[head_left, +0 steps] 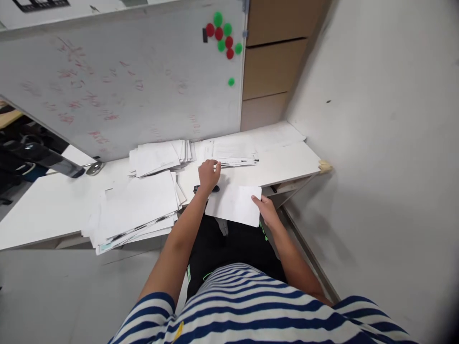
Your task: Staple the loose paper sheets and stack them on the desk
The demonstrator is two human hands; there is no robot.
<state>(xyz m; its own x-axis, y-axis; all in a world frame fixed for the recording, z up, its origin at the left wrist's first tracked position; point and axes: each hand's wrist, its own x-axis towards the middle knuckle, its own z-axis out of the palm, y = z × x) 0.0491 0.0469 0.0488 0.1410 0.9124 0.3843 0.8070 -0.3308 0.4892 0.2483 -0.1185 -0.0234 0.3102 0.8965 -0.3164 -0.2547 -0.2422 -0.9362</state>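
Striped shirt (251, 310); our right hand (266, 209), clamped on paper (234, 206) overhanging tabletop's (287, 162) front edge; our left hand (208, 175), farther in, hold unclear.

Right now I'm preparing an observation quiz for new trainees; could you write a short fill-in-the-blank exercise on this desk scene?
1. The person's ____ hand grips a white sheet of paper.
2. The wrist of the person's ____ hand partly hides a black object from view.
3. The round magnets on the whiteboard are red and ____.
4. The person's shirt is patterned with blue and white ____.

Missing words: right; left; green; stripes.
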